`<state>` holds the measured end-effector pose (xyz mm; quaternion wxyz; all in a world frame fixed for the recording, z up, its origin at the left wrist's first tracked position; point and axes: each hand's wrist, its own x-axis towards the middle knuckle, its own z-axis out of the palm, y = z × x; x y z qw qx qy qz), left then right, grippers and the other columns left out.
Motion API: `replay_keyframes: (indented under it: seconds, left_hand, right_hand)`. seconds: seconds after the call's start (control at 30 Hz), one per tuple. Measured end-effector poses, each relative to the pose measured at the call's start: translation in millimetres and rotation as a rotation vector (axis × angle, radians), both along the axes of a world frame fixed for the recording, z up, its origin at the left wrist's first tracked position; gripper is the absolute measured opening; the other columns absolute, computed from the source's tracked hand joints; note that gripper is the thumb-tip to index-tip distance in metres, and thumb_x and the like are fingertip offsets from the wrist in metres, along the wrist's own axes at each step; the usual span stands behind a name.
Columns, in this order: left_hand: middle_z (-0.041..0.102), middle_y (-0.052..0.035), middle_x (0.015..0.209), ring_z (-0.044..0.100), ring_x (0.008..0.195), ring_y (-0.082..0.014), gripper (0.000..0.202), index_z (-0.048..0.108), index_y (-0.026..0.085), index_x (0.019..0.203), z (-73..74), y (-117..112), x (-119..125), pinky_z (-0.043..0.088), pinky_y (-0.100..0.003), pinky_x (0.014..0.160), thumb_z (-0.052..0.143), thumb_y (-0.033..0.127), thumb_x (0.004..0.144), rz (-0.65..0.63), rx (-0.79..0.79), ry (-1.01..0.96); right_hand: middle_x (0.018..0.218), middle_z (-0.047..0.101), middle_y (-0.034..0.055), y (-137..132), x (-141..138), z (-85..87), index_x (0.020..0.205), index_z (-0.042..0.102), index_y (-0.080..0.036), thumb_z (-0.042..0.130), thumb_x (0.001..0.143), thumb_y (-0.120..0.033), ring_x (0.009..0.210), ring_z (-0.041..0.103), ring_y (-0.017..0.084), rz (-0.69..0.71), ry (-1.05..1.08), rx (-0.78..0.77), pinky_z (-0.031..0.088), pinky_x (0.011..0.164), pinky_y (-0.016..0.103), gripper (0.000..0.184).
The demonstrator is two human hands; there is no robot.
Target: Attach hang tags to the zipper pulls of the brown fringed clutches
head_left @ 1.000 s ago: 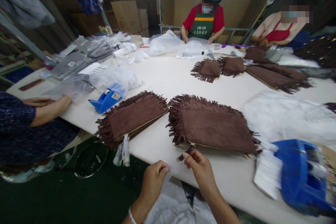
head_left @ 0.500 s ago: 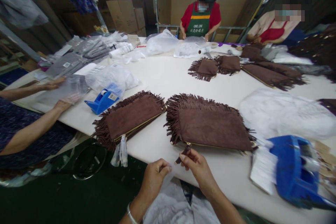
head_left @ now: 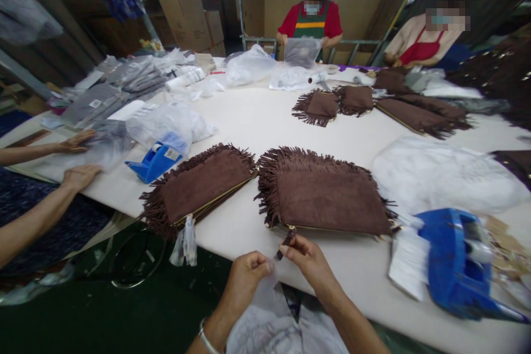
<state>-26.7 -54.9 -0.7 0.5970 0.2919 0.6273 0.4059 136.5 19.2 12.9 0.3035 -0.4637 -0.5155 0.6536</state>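
A brown fringed suede clutch bag (head_left: 327, 202) lies at the table's near edge, its gold zipper side towards me. My right hand (head_left: 305, 260) pinches the dark brown zipper pull (head_left: 285, 246) hanging from it. Just left of the pull, my left hand (head_left: 248, 282) is closed in a pinch on a thin piece of clear plastic (head_left: 267, 285), whose outline is faint. Another fringed clutch bag (head_left: 207, 185) sits to the left, with clear plastic (head_left: 185, 244) around its hanging pull.
Blue tape dispensers stand at right (head_left: 454, 265) and left (head_left: 153, 163). White plastic (head_left: 443, 174) lies at right; more brown fringed pieces (head_left: 321, 105) lie farther back. At left, a co-worker's hands (head_left: 81, 177) handle clear bags. Two people work across the table (head_left: 249, 116).
My hands stay almost in place, the left fingertips still near the pull. The co-worker across has raised a clear-wrapped item; the left co-worker's near hand has drawn back left. The view has shifted slightly.
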Motion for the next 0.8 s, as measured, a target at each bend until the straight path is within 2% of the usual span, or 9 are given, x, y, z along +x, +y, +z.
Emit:
replay_keyframes:
  seconds: [0.33,0.53,0.7,0.8]
  left_hand:
    - [0.064,-0.0018,0.058,0.051,0.052,-0.0126,0.028,0.064,0.013,0.067,-8.0,-6.9,5.4,0.036,-0.025,0.052,0.071,0.04,0.069,0.068,-0.01,-0.036]
    - [0.065,-0.0019,0.059,0.051,0.05,-0.0119,0.033,0.065,0.013,0.07,-3.0,-4.7,11.1,0.037,-0.024,0.052,0.073,0.045,0.067,0.133,-0.026,-0.1]
    - [0.068,-0.0042,0.067,0.056,0.06,-0.0136,0.036,0.068,0.013,0.077,3.3,0.4,24.2,0.042,-0.024,0.059,0.076,0.046,0.064,0.196,-0.037,-0.163]
    - [0.068,-0.0044,0.069,0.055,0.059,-0.012,0.036,0.068,0.013,0.08,5.2,3.8,32.1,0.041,-0.022,0.058,0.075,0.046,0.067,0.217,-0.026,-0.217]
  right_hand:
    - [0.073,0.06,0.0015,-2.4,0.4,4.2,0.071,0.061,-0.017,0.065,0.076,-0.041,0.073,0.052,0.017,-0.035,0.025,0.002,0.041,0.07,0.027,0.025]
    - [0.073,0.058,0.0013,-2.8,0.6,-3.0,0.076,0.062,-0.017,0.066,0.075,-0.045,0.073,0.051,0.017,-0.025,0.02,-0.002,0.04,0.068,0.025,0.028]
    - [0.069,0.054,-0.0007,-2.2,0.5,-5.3,0.072,0.059,-0.017,0.068,0.073,-0.046,0.069,0.048,0.015,-0.032,0.017,-0.002,0.038,0.065,0.024,0.03]
    - [0.063,0.049,-0.0027,-2.9,3.9,-1.5,0.069,0.057,-0.017,0.063,0.078,-0.047,0.064,0.046,0.013,-0.04,-0.02,0.034,0.036,0.061,0.024,0.032]
